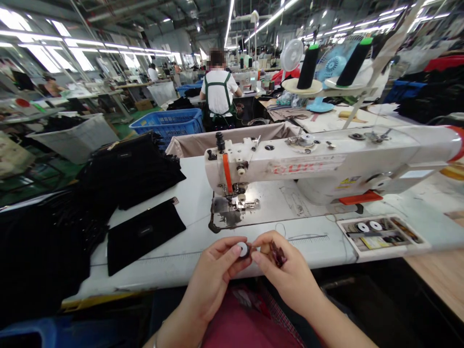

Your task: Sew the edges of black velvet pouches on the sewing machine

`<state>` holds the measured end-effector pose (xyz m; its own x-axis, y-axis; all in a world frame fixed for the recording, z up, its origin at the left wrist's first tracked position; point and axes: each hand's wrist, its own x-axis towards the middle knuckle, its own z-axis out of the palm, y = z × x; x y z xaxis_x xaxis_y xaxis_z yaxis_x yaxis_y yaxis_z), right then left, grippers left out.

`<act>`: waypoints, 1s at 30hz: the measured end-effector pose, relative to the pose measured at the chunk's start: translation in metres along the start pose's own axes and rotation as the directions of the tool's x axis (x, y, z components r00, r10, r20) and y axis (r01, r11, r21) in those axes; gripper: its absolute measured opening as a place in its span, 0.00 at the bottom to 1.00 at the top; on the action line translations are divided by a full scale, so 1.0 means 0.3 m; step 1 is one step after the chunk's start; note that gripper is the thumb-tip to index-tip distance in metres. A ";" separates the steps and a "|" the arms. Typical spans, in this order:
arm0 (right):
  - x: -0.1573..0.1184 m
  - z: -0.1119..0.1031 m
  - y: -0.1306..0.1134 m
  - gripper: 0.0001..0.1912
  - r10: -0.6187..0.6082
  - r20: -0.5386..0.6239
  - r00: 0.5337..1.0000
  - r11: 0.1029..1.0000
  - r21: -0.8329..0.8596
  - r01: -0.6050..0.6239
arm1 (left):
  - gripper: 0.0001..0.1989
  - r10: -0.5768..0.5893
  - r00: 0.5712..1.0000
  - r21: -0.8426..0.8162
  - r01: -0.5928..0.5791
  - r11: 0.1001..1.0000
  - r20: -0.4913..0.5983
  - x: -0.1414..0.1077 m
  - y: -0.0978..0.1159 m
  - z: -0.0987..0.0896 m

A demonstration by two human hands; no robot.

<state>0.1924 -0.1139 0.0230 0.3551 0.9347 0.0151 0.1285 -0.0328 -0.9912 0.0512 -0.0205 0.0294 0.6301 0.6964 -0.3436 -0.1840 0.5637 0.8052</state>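
A small round bobbin [242, 249] with a pale face is pinched between the thumb and fingers of my left hand [217, 268], in front of the sewing machine. My right hand [281, 268] is beside it, thumb and forefinger pressed together at the bobbin's right edge. Its curled fingers hold a dark reddish-brown object [278, 254] against the palm; what it is cannot be made out. Both hands are over the front edge of the white table [170, 275]. The white sewing machine [261, 164] stands behind them, its presser foot [241, 203] just beyond my fingertips.
Black fabric pieces [145, 237] lie at the left, beside large black piles [47, 246]. A parts tray [384, 235] with bobbins sits at the right. Black thread cones [309, 66] stand behind the machine. A blue basket [168, 123] and a seated person [218, 92] are farther back.
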 end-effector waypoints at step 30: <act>-0.016 -0.019 -0.011 0.05 -0.171 -0.181 0.968 0.972 -0.194 0.136 | 0.19 -0.069 0.989 0.179 0.044 0.983 0.134 -0.035 -0.020 0.013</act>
<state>0.1955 -0.1204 0.0269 0.4894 0.8468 0.2084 0.3525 0.0265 -0.9354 0.0487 -0.0328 0.0300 0.7364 0.5902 -0.3307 -0.0175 0.5052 0.8628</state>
